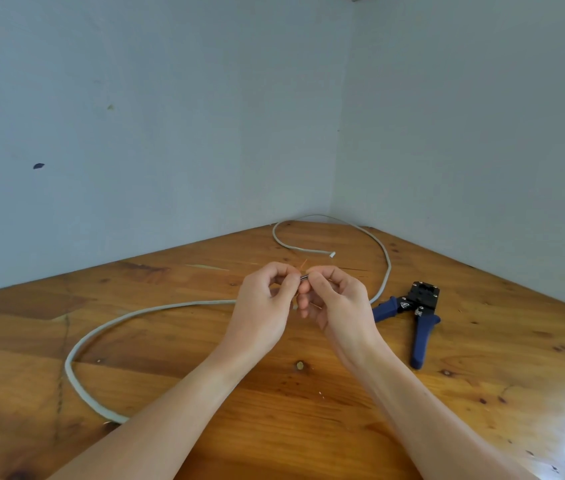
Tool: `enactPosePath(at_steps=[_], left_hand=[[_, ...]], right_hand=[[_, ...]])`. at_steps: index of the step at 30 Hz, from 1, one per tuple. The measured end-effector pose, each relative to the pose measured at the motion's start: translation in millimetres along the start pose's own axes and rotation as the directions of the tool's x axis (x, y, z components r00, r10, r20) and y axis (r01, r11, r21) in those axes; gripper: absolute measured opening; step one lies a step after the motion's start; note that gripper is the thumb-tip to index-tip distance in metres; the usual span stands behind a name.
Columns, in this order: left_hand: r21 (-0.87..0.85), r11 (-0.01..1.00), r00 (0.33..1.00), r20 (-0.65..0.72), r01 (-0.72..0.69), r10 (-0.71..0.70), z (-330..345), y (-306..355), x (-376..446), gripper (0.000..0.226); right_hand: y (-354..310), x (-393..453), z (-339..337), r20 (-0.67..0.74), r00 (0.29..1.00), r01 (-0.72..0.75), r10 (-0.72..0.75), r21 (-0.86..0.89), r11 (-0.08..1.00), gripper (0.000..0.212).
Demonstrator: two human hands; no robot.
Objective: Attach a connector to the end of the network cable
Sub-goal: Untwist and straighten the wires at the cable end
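Left hand point(264, 304), right hand point(337, 299) pinching cable point(142, 312) end

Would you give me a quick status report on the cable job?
Both hands, left and right, pinching the grey network cable end. Crimping tool idle on the table. Nothing obstructing.

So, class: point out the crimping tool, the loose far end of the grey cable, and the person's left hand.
crimping tool point(423, 301), head view, black head.
far cable end point(331, 254), head view, tip.
left hand point(265, 308), head view, back of hand.
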State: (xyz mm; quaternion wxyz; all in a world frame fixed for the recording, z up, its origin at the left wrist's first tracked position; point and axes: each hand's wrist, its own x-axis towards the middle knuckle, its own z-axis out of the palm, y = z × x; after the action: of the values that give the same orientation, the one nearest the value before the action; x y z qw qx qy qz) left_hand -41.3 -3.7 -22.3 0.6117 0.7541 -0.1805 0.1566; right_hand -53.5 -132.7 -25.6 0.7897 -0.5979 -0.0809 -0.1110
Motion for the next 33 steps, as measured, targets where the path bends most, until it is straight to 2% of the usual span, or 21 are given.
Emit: enactPosePath(at_steps=[6, 9, 12, 14, 16, 19, 24, 28, 33], left_hand=[[0.028, 1.000, 0.999, 0.042, 0.013, -0.014, 1.6, 2.7, -2.2, 0.021], [0.000, 0.991, 0.985, 0.111, 0.132, -0.132, 0.7, 2.8, -0.6, 0.026], [-0.119, 0.959, 0.947, 0.230, 0.256, -0.224, -2.1, 2.1, 1.4, 0.032], [-0.163, 0.943, 0.927, 0.293, 0.289, -0.233, -4.4, 2.2, 2.8, 0.034], [-0.180, 0.936, 0.915, 0.332, 0.301, -0.230, -7.0, 1.1, 5.2, 0.033], [-0.201, 0.926, 0.903, 0.363, 0.319, -0.232, -10.0, -1.7, 8.1, 0.028], [-0.138, 0.964, 0.960, 0.202, 0.226, -0.196, -5.6, -3.0, 4.1, 0.016], [0.089, 0.996, 0.997, 0.074, 0.017, -0.023, -2.4, -2.2, 0.1, 0.014], [0.123, 0.990, 0.997, 0.012, -0.076, 0.075, 0.9, -4.7, -2.5, 0.014]], right_hand=[[1.4, -0.1, -0.3, -0.008, 0.998, 0.060, -0.063, -0.217, 0.974, 0.018], [2.7, 0.5, -1.9, 0.001, 0.998, 0.058, -0.060, -0.272, 0.960, 0.018], [2.1, 1.5, -5.6, 0.013, 0.999, 0.040, -0.038, -0.289, 0.956, 0.021], [0.7, 2.4, -8.1, 0.031, 0.999, -0.018, 0.026, -0.214, 0.977, 0.025], [-1.3, 3.1, -9.5, 0.085, 0.989, -0.118, 0.120, -0.039, 0.992, 0.026], [-4.4, 3.5, -9.9, 0.156, 0.971, -0.203, 0.183, 0.127, 0.971, 0.024], [-2.0, 3.4, -4.3, 0.062, 0.989, -0.138, 0.133, 0.094, 0.986, 0.024], [-1.7, 0.8, -0.9, -0.063, 0.998, 0.013, -0.025, -0.187, 0.982, 0.017], [-1.9, -1.9, 4.3, -0.143, 0.979, 0.076, -0.145, -0.404, 0.912, 0.015]])
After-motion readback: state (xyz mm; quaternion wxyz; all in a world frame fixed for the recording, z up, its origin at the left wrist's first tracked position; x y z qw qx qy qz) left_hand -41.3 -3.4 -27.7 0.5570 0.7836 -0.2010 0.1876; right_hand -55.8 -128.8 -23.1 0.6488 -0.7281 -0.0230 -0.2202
